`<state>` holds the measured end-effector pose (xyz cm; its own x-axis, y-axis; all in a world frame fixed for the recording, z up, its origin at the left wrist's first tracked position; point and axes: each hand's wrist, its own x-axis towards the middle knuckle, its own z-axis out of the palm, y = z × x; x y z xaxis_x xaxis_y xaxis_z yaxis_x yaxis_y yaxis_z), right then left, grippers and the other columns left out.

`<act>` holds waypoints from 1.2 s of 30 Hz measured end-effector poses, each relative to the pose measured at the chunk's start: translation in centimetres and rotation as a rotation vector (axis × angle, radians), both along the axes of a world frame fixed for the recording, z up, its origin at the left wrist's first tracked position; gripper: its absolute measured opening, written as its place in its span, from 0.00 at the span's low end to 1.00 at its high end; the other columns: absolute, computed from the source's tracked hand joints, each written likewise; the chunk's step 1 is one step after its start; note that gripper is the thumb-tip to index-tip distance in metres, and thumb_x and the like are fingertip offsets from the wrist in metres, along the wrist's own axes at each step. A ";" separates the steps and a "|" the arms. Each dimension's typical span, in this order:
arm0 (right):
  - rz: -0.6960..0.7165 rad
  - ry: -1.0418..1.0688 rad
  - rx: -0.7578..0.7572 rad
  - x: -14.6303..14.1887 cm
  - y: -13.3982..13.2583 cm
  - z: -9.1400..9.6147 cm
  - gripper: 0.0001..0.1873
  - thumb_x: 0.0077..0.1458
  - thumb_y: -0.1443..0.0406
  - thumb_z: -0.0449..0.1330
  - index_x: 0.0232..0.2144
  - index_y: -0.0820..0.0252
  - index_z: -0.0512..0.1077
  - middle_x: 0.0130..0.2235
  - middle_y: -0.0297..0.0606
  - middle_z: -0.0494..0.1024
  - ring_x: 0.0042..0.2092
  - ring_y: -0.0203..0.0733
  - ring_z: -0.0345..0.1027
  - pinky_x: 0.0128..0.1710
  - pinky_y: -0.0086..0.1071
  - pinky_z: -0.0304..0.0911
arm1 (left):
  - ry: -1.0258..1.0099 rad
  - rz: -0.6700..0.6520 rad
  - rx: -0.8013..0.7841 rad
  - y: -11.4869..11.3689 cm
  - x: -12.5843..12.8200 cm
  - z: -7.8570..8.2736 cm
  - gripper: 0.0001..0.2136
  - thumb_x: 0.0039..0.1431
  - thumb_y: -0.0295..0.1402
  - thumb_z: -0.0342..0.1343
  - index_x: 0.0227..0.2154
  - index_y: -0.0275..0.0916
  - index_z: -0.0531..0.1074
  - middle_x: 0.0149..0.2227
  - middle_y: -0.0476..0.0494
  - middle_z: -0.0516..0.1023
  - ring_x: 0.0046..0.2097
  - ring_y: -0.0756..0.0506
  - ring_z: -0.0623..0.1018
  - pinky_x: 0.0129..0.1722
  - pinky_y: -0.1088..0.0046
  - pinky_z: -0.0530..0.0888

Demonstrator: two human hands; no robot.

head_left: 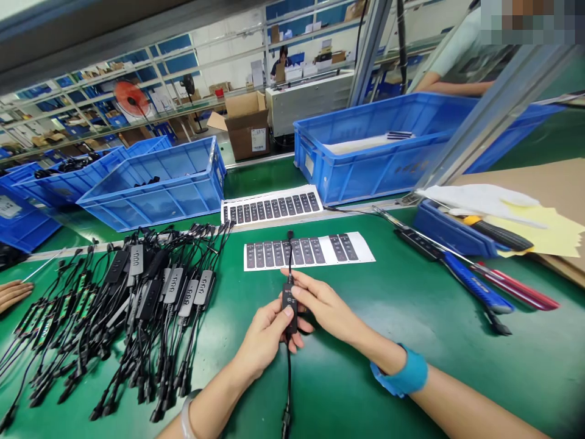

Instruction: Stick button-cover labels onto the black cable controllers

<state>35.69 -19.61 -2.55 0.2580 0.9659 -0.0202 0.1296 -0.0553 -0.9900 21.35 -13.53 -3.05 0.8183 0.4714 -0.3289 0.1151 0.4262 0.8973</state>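
Left hand (pixel 262 338) and right hand (pixel 326 303) pinch black inline controller (pixel 289 308) between fingers and thumbs; bundled controller cables (pixel 150 311) at 9 o'clock; label sheet (pixel 297 251) at 12, labels remaining, 1 gap.

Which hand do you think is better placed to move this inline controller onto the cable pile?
Left, probably: the left hand holds the inline controller on the cable pile's side; the right hand is farther.

Nothing could be read: the printing on the sheet of black labels (pixel 306 251) and the white label on the cardboard carton (pixel 258 139) was too small.
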 end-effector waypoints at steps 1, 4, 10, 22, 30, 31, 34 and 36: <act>0.003 -0.022 0.003 -0.1 0.0 -0.1 0.28 0.59 0.58 0.51 0.59 0.65 0.63 0.29 0.35 0.72 0.27 0.36 0.66 0.28 0.29 0.63 | -0.003 0.006 0.019 0.0 0.0 -0.1 0.24 0.56 0.51 0.55 0.40 0.31 0.69 0.30 0.40 0.77 0.23 0.53 0.72 0.22 0.79 0.67; -0.018 -0.082 0.000 -0.5 -0.1 -0.6 0.29 0.57 0.61 0.53 0.60 0.65 0.61 0.29 0.35 0.73 0.21 0.33 0.64 0.23 0.28 0.62 | -0.011 -0.008 0.101 0.0 0.2 -0.6 0.23 0.57 0.51 0.54 0.38 0.32 0.68 0.28 0.43 0.76 0.22 0.53 0.70 0.20 0.79 0.67; -0.083 -0.184 0.107 0.4 0.6 -0.8 0.26 0.59 0.63 0.52 0.60 0.61 0.63 0.36 0.39 0.77 0.35 0.41 0.72 0.39 0.35 0.68 | 0.171 -0.099 0.627 2.2 0.4 -0.5 0.24 0.63 0.51 0.42 0.41 0.33 0.71 0.33 0.39 0.77 0.30 0.45 0.77 0.30 0.67 0.75; -0.512 -0.892 -0.277 14.7 -1.3 2.9 0.18 0.59 0.72 0.52 0.51 0.68 0.68 0.45 0.55 0.74 0.48 0.54 0.69 0.47 0.43 0.62 | 0.588 -0.115 1.846 5.8 -0.4 -2.3 0.26 0.63 0.47 0.48 0.61 0.42 0.61 0.58 0.32 0.66 0.61 0.32 0.63 0.58 0.46 0.62; -0.436 -0.984 -0.269 13.9 0.3 0.1 0.10 0.56 0.68 0.58 0.40 0.64 0.76 0.40 0.47 0.75 0.40 0.46 0.71 0.42 0.34 0.63 | 0.658 -0.017 1.955 5.1 -0.7 -2.7 0.23 0.61 0.42 0.53 0.59 0.45 0.64 0.51 0.34 0.68 0.54 0.33 0.68 0.53 0.48 0.67; -0.405 -0.964 -0.241 13.5 0.7 -0.2 0.09 0.55 0.67 0.58 0.36 0.62 0.77 0.37 0.44 0.75 0.38 0.44 0.71 0.40 0.32 0.63 | 0.665 -0.019 1.943 5.0 -0.7 -2.6 0.23 0.61 0.42 0.53 0.59 0.45 0.64 0.51 0.34 0.68 0.54 0.33 0.68 0.53 0.48 0.67; -0.376 -0.889 -0.142 13.1 1.1 -0.8 0.08 0.54 0.65 0.57 0.28 0.60 0.76 0.32 0.40 0.75 0.36 0.42 0.71 0.38 0.31 0.63 | 0.698 -0.018 1.873 4.3 -0.7 -2.0 0.24 0.60 0.41 0.55 0.59 0.44 0.65 0.51 0.33 0.68 0.55 0.32 0.67 0.54 0.47 0.65; -0.396 -0.837 -0.092 13.4 1.0 -1.0 0.08 0.53 0.64 0.56 0.26 0.59 0.74 0.31 0.39 0.75 0.34 0.44 0.70 0.37 0.34 0.63 | 0.718 -0.009 1.813 3.8 -0.5 -1.6 0.25 0.58 0.42 0.57 0.58 0.44 0.65 0.51 0.33 0.69 0.55 0.31 0.67 0.54 0.45 0.63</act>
<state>49.08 -18.65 -3.55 0.5333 0.8084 0.2491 0.7546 -0.3216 -0.5720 20.83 -9.73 -4.64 0.7787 0.5784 0.2429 0.5972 -0.8020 -0.0047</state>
